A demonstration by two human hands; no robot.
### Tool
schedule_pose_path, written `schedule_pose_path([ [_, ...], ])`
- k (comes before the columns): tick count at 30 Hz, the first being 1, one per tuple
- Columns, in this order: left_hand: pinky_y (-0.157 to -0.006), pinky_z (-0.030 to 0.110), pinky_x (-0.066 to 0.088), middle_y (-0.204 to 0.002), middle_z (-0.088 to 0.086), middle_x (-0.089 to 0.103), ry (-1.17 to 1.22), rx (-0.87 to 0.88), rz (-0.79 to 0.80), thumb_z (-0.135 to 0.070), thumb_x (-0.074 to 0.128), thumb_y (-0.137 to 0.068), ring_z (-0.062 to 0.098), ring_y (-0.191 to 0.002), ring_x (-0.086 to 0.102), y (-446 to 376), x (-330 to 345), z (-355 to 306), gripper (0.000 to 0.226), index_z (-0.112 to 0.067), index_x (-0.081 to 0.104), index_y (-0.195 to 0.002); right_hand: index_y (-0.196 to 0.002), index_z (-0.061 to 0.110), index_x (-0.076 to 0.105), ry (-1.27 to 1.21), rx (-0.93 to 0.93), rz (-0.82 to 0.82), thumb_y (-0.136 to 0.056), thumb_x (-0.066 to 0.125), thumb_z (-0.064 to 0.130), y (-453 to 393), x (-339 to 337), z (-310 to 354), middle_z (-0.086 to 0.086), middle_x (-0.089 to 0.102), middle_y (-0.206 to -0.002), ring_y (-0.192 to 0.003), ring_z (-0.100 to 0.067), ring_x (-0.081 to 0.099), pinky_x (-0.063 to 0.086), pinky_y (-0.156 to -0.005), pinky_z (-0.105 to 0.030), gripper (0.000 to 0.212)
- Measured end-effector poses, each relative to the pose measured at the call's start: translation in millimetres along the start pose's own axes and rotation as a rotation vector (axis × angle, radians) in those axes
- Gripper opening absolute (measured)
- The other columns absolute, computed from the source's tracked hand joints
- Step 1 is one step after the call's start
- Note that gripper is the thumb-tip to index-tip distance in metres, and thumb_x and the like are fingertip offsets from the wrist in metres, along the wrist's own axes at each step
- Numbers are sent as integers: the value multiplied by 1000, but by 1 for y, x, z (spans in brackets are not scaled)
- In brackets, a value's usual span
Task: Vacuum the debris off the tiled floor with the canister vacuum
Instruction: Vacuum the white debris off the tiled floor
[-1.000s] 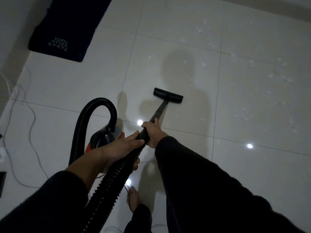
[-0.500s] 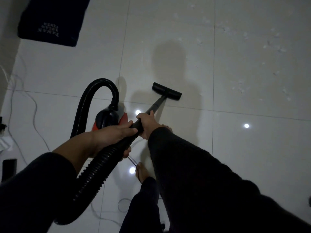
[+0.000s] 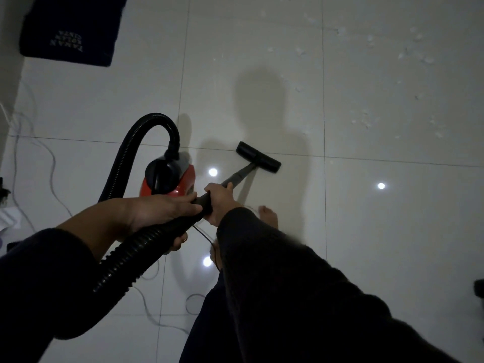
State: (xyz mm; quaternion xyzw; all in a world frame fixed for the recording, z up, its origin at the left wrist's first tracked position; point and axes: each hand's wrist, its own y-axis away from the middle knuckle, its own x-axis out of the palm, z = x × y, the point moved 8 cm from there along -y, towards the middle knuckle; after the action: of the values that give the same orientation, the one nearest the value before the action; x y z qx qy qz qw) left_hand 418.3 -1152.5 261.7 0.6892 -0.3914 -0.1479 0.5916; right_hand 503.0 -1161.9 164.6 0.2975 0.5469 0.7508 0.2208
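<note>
A red and black canister vacuum (image 3: 170,180) stands on the pale tiled floor (image 3: 392,231), its ribbed black hose (image 3: 131,255) arching up and back toward me. My left hand (image 3: 159,212) grips the hose end where it joins the wand. My right hand (image 3: 221,199) is closed around the wand (image 3: 237,176) just ahead of it. The flat black floor nozzle (image 3: 258,157) rests on the tile near a grout line. White scraps of debris (image 3: 366,120) lie scattered at the upper right, apart from the nozzle.
A dark mat with pale lettering (image 3: 70,30) lies at the upper left. Thin cables (image 3: 49,166) trail along the left side and under the hose. My bare foot (image 3: 269,214) stands just behind the wand. A dark object (image 3: 479,288) shows at the right edge.
The nozzle has been drawn back toward me, away from the debris. The view has shifted, showing more of the canister and my foot. Both hands keep their hold.
</note>
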Motion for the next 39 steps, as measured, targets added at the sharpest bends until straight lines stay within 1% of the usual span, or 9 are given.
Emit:
schedule_pose_path([
  [4,-43,26,47,-61,11,57,-57,-25,13,-36,49,-95,17,-45,55,-1,8,2,30,-32,43,-124,-149,46,-6,-97,23,-17,-90,42,-1,3,-12,-7,-15,46,-127,-100,-27,59,53,-92,-44,90],
  [7,-42,26,47,-60,11,58,-65,-12,26,-35,48,-95,17,-45,55,-7,18,0,36,-33,39,-130,-149,46,-7,-92,7,-27,-92,43,3,2,-24,-6,-18,45,-133,-104,-28,58,51,-98,-46,87],
  [14,-40,24,48,-64,14,56,14,25,60,-33,47,-96,17,-44,56,-39,54,-15,52,-35,24,-143,-147,48,-9,-2,-17,-107,-91,45,8,-13,-75,12,-15,47,-122,-99,-28,56,51,-90,-44,88],
  [18,-44,25,49,-65,14,57,112,62,64,-31,49,-96,18,-47,59,-63,76,-23,59,-44,18,-145,-148,47,-8,91,-21,-110,-92,47,9,-24,-100,33,-14,44,-120,-98,-28,57,50,-94,-45,87],
  [23,-49,29,53,-67,13,57,143,102,92,-35,45,-98,18,-51,60,-83,95,-51,54,-46,18,-144,-151,40,-3,146,-36,-98,-95,44,6,-28,-121,73,-18,39,-142,-115,-31,59,49,-94,-43,80],
  [28,-48,28,54,-70,13,56,188,141,41,-34,46,-98,17,-51,59,-101,106,-92,56,-43,18,-145,-151,41,-5,253,-30,-75,-95,44,7,-44,-132,121,-17,42,-134,-79,-21,57,49,-83,-40,82],
  [30,-48,27,53,-71,12,54,208,156,36,-34,45,-98,16,-52,58,-109,114,-111,54,-41,20,-145,-151,41,-4,296,-26,-73,-95,44,7,-52,-140,143,-13,41,-121,-78,-21,57,49,-81,-39,82],
  [34,-47,26,52,-76,14,56,225,178,-33,-35,44,-98,17,-55,60,-124,128,-148,60,-41,12,-149,-150,44,-4,381,-10,-61,-93,45,8,-63,-157,181,-13,42,-120,-81,-23,59,51,-78,-41,83],
  [39,-46,24,50,-74,14,55,321,187,-56,-32,44,-98,16,-50,59,-133,147,-183,60,-45,11,-147,-149,46,-4,439,4,-28,-92,46,9,-68,-170,219,-15,45,-134,-83,-24,60,52,-69,-39,84],
])
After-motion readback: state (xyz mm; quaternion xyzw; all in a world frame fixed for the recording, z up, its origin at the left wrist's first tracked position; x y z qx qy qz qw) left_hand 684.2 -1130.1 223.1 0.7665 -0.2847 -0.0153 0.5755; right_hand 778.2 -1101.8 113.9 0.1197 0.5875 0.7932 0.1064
